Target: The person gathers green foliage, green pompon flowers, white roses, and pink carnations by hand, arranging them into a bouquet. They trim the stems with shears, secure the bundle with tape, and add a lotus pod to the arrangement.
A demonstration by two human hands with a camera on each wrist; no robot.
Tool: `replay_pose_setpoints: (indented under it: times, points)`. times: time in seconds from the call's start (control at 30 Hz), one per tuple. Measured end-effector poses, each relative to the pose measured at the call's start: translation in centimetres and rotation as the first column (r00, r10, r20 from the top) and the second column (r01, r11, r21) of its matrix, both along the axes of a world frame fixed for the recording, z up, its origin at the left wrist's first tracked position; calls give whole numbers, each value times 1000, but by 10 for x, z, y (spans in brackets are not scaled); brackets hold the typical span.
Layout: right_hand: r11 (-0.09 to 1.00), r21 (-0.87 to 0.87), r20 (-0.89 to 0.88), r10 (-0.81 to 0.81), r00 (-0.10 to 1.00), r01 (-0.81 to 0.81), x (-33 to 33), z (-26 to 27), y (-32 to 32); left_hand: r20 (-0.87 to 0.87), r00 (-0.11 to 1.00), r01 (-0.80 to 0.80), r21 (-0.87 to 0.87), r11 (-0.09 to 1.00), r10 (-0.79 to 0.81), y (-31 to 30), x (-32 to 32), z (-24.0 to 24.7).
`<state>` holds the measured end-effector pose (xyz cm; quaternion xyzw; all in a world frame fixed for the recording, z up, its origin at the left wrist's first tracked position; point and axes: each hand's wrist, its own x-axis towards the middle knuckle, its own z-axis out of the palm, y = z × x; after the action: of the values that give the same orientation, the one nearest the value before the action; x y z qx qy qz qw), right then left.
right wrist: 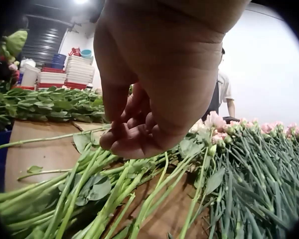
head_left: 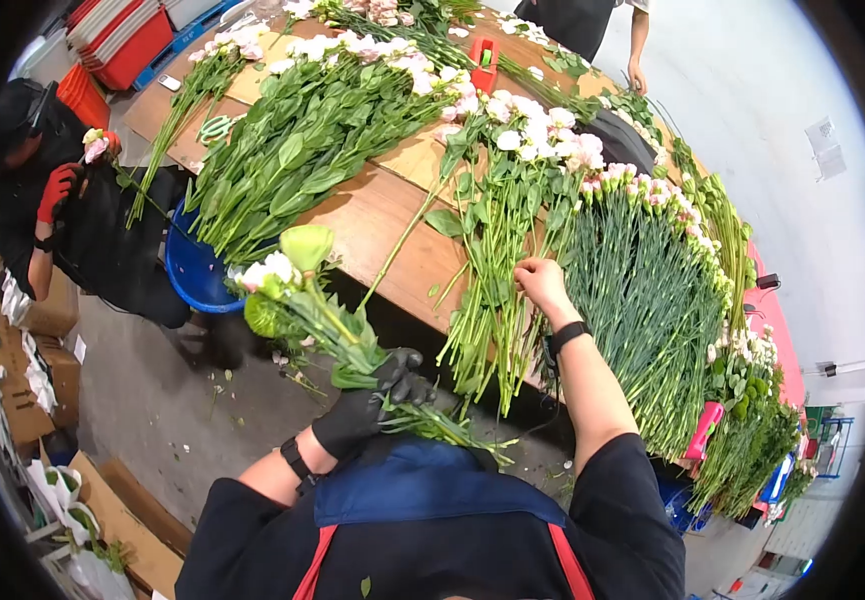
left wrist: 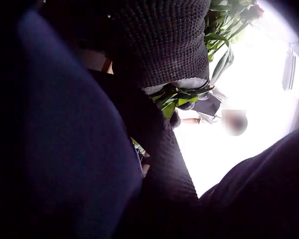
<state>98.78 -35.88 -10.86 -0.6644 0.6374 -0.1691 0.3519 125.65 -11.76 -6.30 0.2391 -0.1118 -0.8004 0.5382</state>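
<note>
My left hand (head_left: 378, 395), in a black knit glove, grips a bouquet by its stems in front of my apron. The bouquet holds a green lotus pod (head_left: 307, 247), white-pink blooms (head_left: 271, 271) and a round green flower (head_left: 263, 315). In the left wrist view, the dark glove (left wrist: 162, 45) and some leaves fill much of the picture. My bare right hand (head_left: 545, 284) hovers close over a pile of white-flowered stems (head_left: 498, 290) on the table. Its fingers are loosely curled, and no stem shows between them in the right wrist view.
Right of that pile lies a wide bank of pink carnations (head_left: 633, 290). Leafy pink-white stems (head_left: 303, 140) cover the table's (head_left: 353, 225) far left, above a blue bucket (head_left: 193, 265). One person (head_left: 43, 190) holds a flower at left; another (head_left: 578, 25) stands across the table.
</note>
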Motion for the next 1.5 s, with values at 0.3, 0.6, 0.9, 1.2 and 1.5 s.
replay_pose_setpoints:
  times: [0.3, 0.6, 0.9, 1.2, 1.5]
  points:
    - [910, -385, -420, -25, 907, -153, 74, -3, 17, -88, 984, -143, 145, 979, 157, 20, 33, -6]
    - [944, 321, 297, -171, 940, 70, 185, -62, -43, 144, 977, -172, 75, 982, 160, 18, 49, 21]
    - [826, 556, 813, -563, 147, 91, 204, -73, -60, 293, 949, -125, 15, 992, 115, 31, 73, 29]
    - [961, 167, 663, -274, 696, 220, 78, 67, 63, 204, 978, 30, 24, 999, -34, 7, 53, 27]
    - [988, 43, 552, -148, 820, 149, 15, 92, 270, 249, 957, 196, -185, 963, -147, -22, -17, 27]
